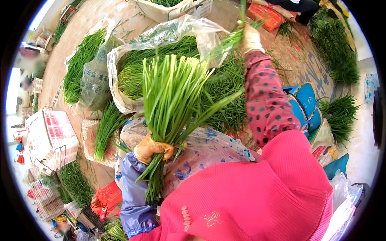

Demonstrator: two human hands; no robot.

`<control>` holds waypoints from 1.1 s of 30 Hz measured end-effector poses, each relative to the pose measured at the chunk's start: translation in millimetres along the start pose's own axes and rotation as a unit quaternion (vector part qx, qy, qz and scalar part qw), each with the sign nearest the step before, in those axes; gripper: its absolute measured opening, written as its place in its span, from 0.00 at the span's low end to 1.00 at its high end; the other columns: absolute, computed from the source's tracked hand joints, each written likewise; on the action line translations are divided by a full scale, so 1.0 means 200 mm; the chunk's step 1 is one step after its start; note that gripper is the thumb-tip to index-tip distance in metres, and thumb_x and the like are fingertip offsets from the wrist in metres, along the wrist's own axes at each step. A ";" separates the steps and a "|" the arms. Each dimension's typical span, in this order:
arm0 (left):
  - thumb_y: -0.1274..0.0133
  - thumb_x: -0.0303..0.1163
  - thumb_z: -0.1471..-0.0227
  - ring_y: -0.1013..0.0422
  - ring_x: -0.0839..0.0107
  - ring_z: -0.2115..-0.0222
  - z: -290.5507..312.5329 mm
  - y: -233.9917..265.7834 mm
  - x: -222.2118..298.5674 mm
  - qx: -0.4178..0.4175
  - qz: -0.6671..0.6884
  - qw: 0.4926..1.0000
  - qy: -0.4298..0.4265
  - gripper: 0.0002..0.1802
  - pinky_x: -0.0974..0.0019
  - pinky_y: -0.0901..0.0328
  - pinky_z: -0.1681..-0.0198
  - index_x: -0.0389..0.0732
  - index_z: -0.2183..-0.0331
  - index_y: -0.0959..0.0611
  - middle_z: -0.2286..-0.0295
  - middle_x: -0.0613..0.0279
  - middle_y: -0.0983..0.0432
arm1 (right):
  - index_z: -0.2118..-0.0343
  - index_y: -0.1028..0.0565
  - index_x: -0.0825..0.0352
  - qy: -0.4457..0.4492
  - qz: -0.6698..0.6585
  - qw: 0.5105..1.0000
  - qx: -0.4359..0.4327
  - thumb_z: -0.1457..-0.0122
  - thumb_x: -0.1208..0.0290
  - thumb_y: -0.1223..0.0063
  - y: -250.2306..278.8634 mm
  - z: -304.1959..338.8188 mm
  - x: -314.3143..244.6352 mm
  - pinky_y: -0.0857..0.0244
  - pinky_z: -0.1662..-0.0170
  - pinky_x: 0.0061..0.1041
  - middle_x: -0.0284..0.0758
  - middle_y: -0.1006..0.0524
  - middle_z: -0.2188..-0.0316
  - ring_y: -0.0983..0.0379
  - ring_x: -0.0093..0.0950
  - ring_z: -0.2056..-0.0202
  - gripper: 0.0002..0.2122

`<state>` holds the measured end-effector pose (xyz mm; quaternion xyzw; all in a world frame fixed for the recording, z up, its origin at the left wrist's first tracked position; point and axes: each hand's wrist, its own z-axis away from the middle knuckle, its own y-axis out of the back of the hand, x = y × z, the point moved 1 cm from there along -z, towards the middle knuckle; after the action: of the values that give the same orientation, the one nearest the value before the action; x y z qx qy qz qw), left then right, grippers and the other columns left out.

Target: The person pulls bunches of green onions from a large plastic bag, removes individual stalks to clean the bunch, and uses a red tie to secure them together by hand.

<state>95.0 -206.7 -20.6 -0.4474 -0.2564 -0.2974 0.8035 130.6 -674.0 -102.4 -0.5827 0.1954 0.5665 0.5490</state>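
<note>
My left hand (152, 149), in a tan glove, is wrapped round a thick bunch of garlic chives (171, 90). The bunch stands upright in front of my chest with its pale cut ends at the top; green leaf tips hang below the fist. A few long leaves stick out of it to the right. With the arm stretched far forward, my right hand (250, 39), in a pale glove, is closed on some loose chive leaves (231, 40), partly smeared. Beneath that arm lies a heap of loose chives (225, 94). A patterned plastic sheet (197, 150) covers my lap.
Two clear plastic bags hold more chives, one large bag (120, 86) behind the bunch and another bag (94, 86) to its left. A white crate (191, 10) stands at the far edge, a white foam box (52, 138) at left. Bundled greens (331, 44) lie far right.
</note>
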 end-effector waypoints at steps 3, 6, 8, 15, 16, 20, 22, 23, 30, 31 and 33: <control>0.40 0.29 0.62 0.36 0.72 0.83 0.10 0.13 -0.10 0.008 0.022 1.000 0.005 0.32 0.70 0.42 0.82 0.26 0.55 0.30 0.62 0.34 0.28 | 0.64 0.23 0.65 0.051 0.113 0.992 -0.022 0.37 0.63 0.57 0.15 0.07 -0.16 0.40 0.79 0.24 0.25 0.32 0.80 0.35 0.22 0.80 0.12; 0.39 0.31 0.61 0.36 0.72 0.83 0.18 0.20 -0.14 0.051 -0.004 0.999 -0.002 0.28 0.70 0.42 0.82 0.26 0.58 0.27 0.64 0.40 0.26 | 0.58 0.23 0.64 -0.039 0.128 0.987 -0.094 0.36 0.59 0.59 0.17 0.23 -0.19 0.41 0.76 0.20 0.24 0.29 0.77 0.39 0.16 0.80 0.16; 0.39 0.32 0.58 0.37 0.72 0.86 0.18 0.16 -0.09 0.078 -0.032 0.996 -0.017 0.23 0.70 0.42 0.83 0.26 0.62 0.25 0.70 0.48 0.24 | 0.57 0.23 0.64 -0.072 0.272 0.939 -0.199 0.38 0.61 0.53 0.18 0.37 -0.21 0.41 0.71 0.17 0.26 0.25 0.72 0.36 0.16 0.75 0.14; 0.44 0.24 0.59 0.36 0.73 0.84 0.19 0.15 -0.06 0.153 -0.092 0.983 -0.038 0.11 0.71 0.44 0.84 0.27 0.70 0.22 0.73 0.50 0.24 | 0.44 0.39 0.75 -0.033 0.370 0.758 -0.536 0.56 0.69 0.35 -0.18 0.97 -0.12 0.40 0.50 0.26 0.40 0.26 0.58 0.33 0.27 0.55 0.35; 0.45 0.22 0.59 0.36 0.73 0.84 0.20 0.15 -0.06 0.166 -0.092 0.981 -0.043 0.09 0.71 0.44 0.84 0.27 0.71 0.22 0.73 0.50 0.24 | 0.44 0.38 0.73 -0.076 0.431 0.710 -0.551 0.57 0.70 0.34 -0.23 1.02 -0.09 0.40 0.50 0.27 0.41 0.27 0.57 0.34 0.25 0.54 0.36; 0.42 0.20 0.59 0.34 0.74 0.81 0.17 0.13 -0.03 0.145 -0.154 0.977 -0.021 0.24 0.71 0.40 0.79 0.31 0.56 0.25 0.65 0.53 0.22 | 0.45 0.33 0.65 0.020 0.316 0.685 -0.656 0.56 0.70 0.34 -0.25 1.09 0.26 0.43 0.43 0.30 0.38 0.27 0.51 0.34 0.32 0.49 0.32; 0.41 0.19 0.59 0.32 0.75 0.81 0.16 0.13 -0.03 0.173 -0.172 0.970 -0.013 0.26 0.71 0.37 0.78 0.34 0.55 0.26 0.68 0.58 0.23 | 0.48 0.30 0.66 0.177 0.319 0.630 -0.685 0.51 0.66 0.39 -0.20 1.09 0.42 0.53 0.37 0.32 0.37 0.29 0.48 0.39 0.35 0.44 0.25; 0.40 0.18 0.59 0.32 0.76 0.81 0.15 0.13 -0.03 0.183 -0.180 0.966 -0.007 0.26 0.71 0.36 0.77 0.35 0.54 0.26 0.70 0.60 0.23 | 0.49 0.30 0.66 0.316 0.389 0.590 -0.633 0.49 0.66 0.41 -0.13 1.05 0.47 0.53 0.37 0.32 0.37 0.30 0.47 0.39 0.35 0.44 0.23; 0.42 0.14 0.59 0.31 0.77 0.81 0.22 0.14 -0.06 0.213 -0.246 0.945 0.041 0.26 0.71 0.34 0.78 0.38 0.55 0.26 0.73 0.64 0.25 | 0.67 0.24 0.72 0.016 0.432 0.858 -0.276 0.48 0.64 0.50 0.02 0.74 0.26 0.36 0.67 0.27 0.36 0.24 0.75 0.29 0.27 0.73 0.14; 0.42 0.14 0.59 0.31 0.76 0.81 0.22 0.14 -0.07 0.200 -0.265 0.942 0.035 0.26 0.71 0.34 0.78 0.38 0.55 0.25 0.73 0.64 0.25 | 0.71 0.23 0.70 0.015 0.411 0.871 -0.268 0.47 0.63 0.51 0.07 0.66 0.20 0.38 0.69 0.24 0.34 0.25 0.77 0.31 0.26 0.74 0.14; 0.40 0.19 0.61 0.31 0.76 0.82 0.22 0.15 -0.08 0.190 -0.242 0.951 0.037 0.21 0.69 0.35 0.79 0.34 0.60 0.25 0.77 0.62 0.25 | 0.72 0.22 0.68 -0.059 0.377 0.907 -0.177 0.48 0.65 0.47 0.16 0.52 0.08 0.39 0.72 0.23 0.31 0.24 0.76 0.33 0.21 0.77 0.10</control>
<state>98.1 -152.4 -28.1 -0.1995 -0.3787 -0.4449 0.7867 62.3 -589.1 -103.6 -0.5190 0.2639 0.7898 0.1929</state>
